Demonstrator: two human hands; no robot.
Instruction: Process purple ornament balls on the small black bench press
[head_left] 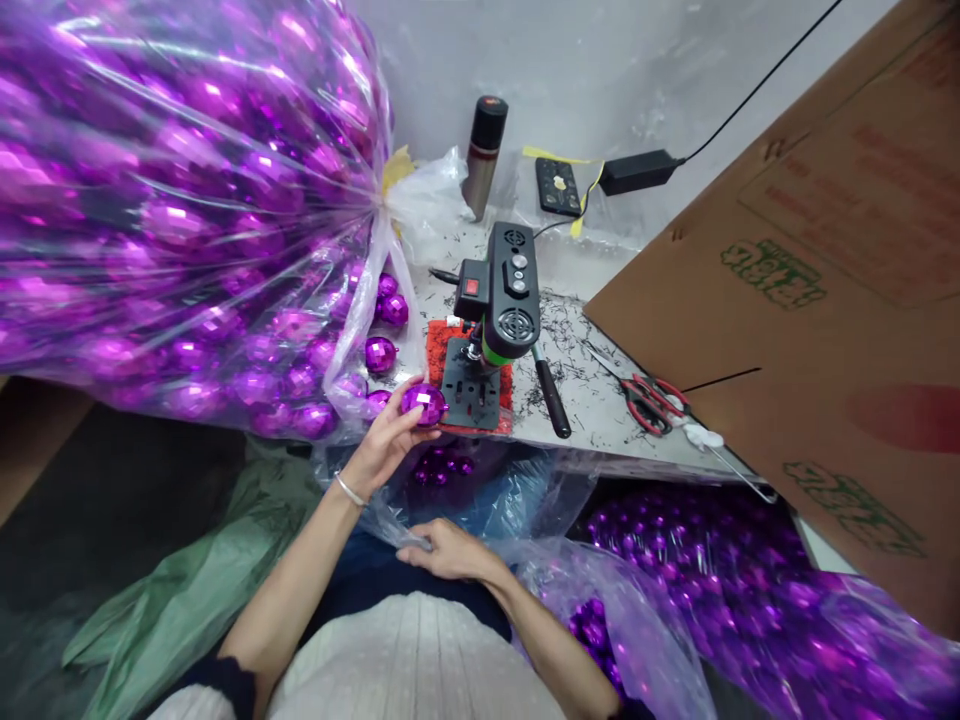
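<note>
My left hand (386,435) holds a shiny purple faceted ball (424,403) at the front edge of the grey bench, just left of the black base plate of a small black bench drill (504,290). A thin bracelet circles that wrist. My right hand (450,548) rests low over my lap, fingers pinching the clear plastic bag (525,500) that hangs below the bench and holds a few purple balls. A huge clear bag (180,200) stuffed with purple balls fills the left.
Red-handled scissors (651,402) lie on the bench (592,400) right of the drill, amid black shavings. A spray can (484,155), a remote (558,186) and a power adapter (637,172) stand at the back. A cardboard box (825,300) leans at right. More bagged balls (735,580) lie below.
</note>
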